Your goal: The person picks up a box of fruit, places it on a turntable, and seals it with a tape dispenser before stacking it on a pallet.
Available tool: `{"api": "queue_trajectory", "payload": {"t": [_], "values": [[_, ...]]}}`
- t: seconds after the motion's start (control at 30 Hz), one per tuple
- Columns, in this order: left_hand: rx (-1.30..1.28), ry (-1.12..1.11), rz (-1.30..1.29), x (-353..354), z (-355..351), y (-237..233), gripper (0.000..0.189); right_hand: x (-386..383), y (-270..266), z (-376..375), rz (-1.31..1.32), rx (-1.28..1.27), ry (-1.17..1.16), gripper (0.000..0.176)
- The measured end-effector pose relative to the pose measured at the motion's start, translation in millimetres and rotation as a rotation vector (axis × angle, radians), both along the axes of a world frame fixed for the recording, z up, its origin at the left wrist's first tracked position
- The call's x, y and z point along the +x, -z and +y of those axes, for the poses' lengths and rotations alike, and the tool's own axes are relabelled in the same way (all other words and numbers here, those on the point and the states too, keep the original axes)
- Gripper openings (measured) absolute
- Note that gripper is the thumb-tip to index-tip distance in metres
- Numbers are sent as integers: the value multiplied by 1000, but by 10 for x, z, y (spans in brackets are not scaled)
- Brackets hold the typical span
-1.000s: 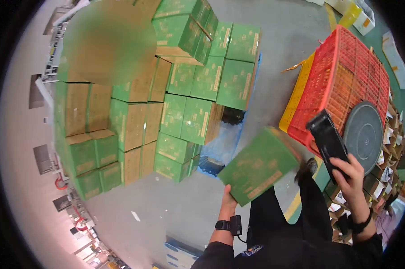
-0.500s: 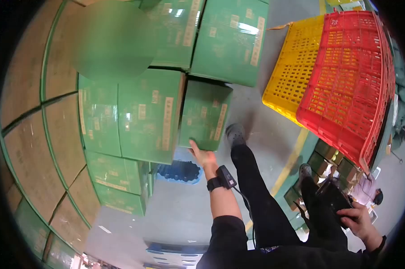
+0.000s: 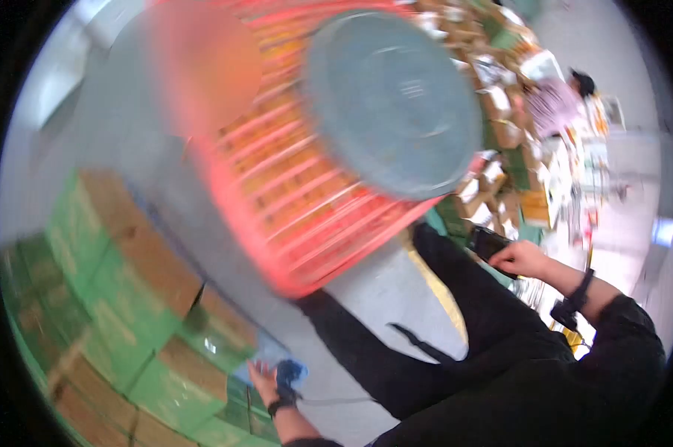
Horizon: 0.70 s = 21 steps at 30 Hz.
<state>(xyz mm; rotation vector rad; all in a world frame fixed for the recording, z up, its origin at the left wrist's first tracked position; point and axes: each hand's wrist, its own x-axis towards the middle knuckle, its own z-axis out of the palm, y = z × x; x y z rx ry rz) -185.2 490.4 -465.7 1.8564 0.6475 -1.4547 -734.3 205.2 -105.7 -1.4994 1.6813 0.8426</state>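
My left hand (image 3: 264,381) is open with fingers apart, holding nothing, beside the stacked green cartons (image 3: 174,387) at the lower left. Just past its fingers, a blue tub (image 3: 290,370) shows on the floor, partly hidden. At the right, my right hand (image 3: 521,259) is closed around the edge of a black flat object (image 3: 489,243) that looks like a handheld device; its kind is not clear. A strap with a small black box (image 3: 564,314) sits on the right wrist.
A blurred red crate (image 3: 307,261) stands ahead of my legs, with a round grey lid-like disc (image 3: 396,104) over it. Beyond are many open cardboard boxes (image 3: 504,134) and a person in a pink top (image 3: 554,108). A yellow line (image 3: 444,294) marks the grey floor.
The view has swung right, bringing the red crate to the centre and the green cartons to the lower left. My left hand has left the green carton; my right keeps the black object.
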Motion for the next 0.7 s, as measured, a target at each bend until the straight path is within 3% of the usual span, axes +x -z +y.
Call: {"api": "queue_trajectory", "payload": {"t": [0.07, 0.2, 0.3, 0.33, 0.4, 0.43, 0.47, 0.5, 0.53, 0.57, 0.63, 0.67, 0.7], "values": [[11, 360, -40, -316, -301, -709, 53, -542, 17, 66, 97, -83, 217, 24], [-25, 762, 67, -1323, -1255, -1516, 41, -1750, 191, 616, 60, -152, 655, 26], [-180, 1127, 111, -3091, -2560, -1900, 33, -2690, 403, 1250, -8, -141, 869, 25], [-327, 1186, 187, -3689, -2886, -1853, 27, -2868, 362, 1460, -52, -103, 993, 25], [-615, 1644, 42, -5006, -3588, -1683, 26, -3226, 485, 2197, -102, -121, 1150, 27], [-827, 1587, 101, -5800, -3934, -1829, 26, -3331, 323, 2366, -74, -2, 1221, 39], [-938, 1714, 11, -6474, -4208, -1709, 25, -3384, 260, 2675, -10, -151, 1203, 61], [-1080, 1794, -94, -7180, -4458, -1709, 24, -3443, 245, 3101, 27, -70, 1342, 81], [-1332, 1851, -257, -7848, -4661, -1682, 24, -3440, 112, 3337, 115, -56, 1348, 87], [-1356, 1988, -315, -8469, -4850, -1622, 26, -3407, -20, 3528, 169, 8, 1493, 91], [-1655, 1997, -564, -9642, -5039, -1554, 26, -3075, -57, 4222, 311, -195, 1731, 86], [-1751, 1985, -659, -10067, -5072, -1367, 29, -2846, -103, 4414, 222, -275, 2050, 71], [-1550, 2184, -723, -10441, -5064, -1255, 35, -2654, -166, 4558, 125, -356, 2368, 56]]}}
